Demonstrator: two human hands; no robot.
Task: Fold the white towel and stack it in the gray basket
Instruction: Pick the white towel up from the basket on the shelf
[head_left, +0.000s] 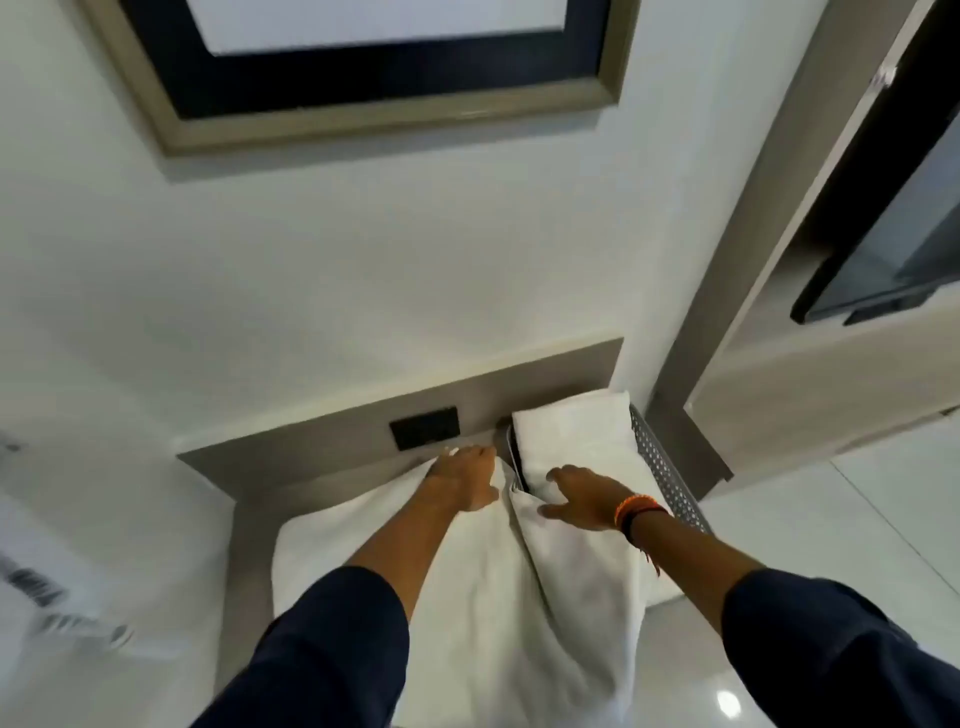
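A large white towel lies spread over a grey shelf and hangs toward me. My left hand rests flat on its far edge, fingers spread, close to the back panel. My right hand, with orange and black wristbands, lies palm down on the towel where it drapes over the near rim of the gray perforated basket. A folded white towel sits inside the basket at the back right. Whether either hand pinches the cloth is hidden.
A grey back panel with a black socket plate rises behind the shelf. A framed picture hangs on the white wall above. To the right stand a door frame and glossy white floor tiles.
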